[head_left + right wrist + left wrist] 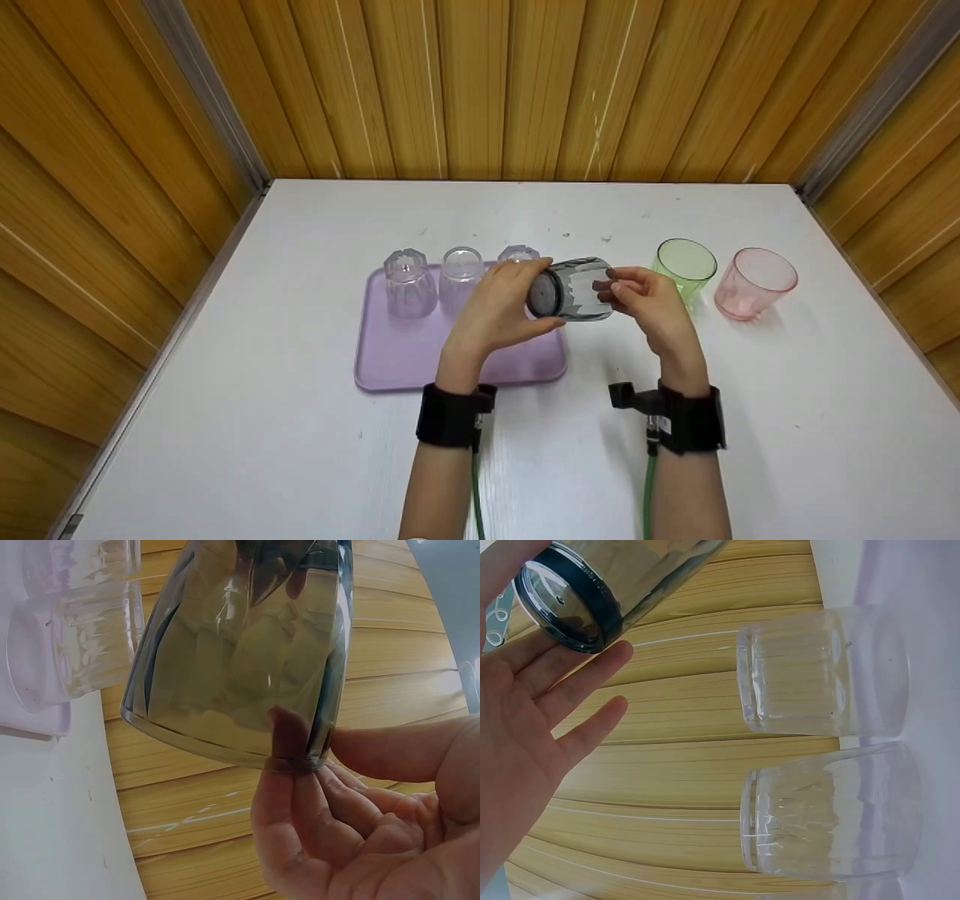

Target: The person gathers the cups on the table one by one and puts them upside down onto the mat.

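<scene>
A smoky grey drinking glass point(586, 291) is held on its side above the tray's right edge, base to the left and rim to the right. My left hand point(495, 307) holds it around the thick base, thumb below and fingers above in the head view. At the other end my right hand point(660, 311) pinches the rim; in the right wrist view a fingertip point(289, 731) shows through the glass wall, with the thumb outside. Clear glasses stand upside down on a lilac tray point(397, 367): one at the left point(410, 292), one beside it point(460, 271), and a third point(519, 253) partly hidden behind my left hand.
Right of the tray, a green glass point(686, 261) and a pink glass point(754, 283) stand upright on the white table point(262, 420). My right hand overlaps the green one in the head view. Wood-patterned walls point(480, 90) enclose the back and sides.
</scene>
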A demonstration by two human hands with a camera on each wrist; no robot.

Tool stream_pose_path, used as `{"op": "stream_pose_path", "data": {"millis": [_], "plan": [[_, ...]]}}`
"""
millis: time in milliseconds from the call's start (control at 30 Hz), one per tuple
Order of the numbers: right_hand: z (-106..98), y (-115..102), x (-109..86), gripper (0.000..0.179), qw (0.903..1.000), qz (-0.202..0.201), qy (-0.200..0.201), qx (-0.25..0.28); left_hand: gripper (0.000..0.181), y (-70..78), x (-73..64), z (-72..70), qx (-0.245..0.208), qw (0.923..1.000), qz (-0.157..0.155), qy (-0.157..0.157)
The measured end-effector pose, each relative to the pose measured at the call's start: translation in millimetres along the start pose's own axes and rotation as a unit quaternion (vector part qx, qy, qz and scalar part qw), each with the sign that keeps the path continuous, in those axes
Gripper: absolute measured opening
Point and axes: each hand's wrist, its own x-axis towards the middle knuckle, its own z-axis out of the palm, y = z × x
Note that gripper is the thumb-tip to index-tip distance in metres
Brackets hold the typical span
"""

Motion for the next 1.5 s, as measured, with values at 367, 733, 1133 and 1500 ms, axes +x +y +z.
{"op": "stream_pose_path", "data": {"millis": [367, 733, 1133, 1500], "plan": [[0.2, 1.0, 0.5, 0.030, 1.0000, 0.002, -0.003, -0.005, 0.075, 0.2, 0.1, -0.9, -0.001, 0.9999, 0.010, 0.008], [-0.2, 2.9, 1.5, 0.033, 0.9997, 0.005, -0.008, -0.020, 0.074, 1.4, -0.3, -2.8, -0.003, 0.9997, 0.017, 0.018], [0.9, 4.5, 2.6, 0.033, 0.9999, 0.006, -0.008, -0.012, 0.074, 2.2, -0.2, -3.9, 0.000, 0.9996, 0.020, 0.021], [0.4, 5.0, 3.1, 0.034, 0.9998, 0.011, -0.014, -0.014, 0.073, 2.7, -0.3, -4.6, 0.001, 0.9996, 0.021, 0.018]]}}
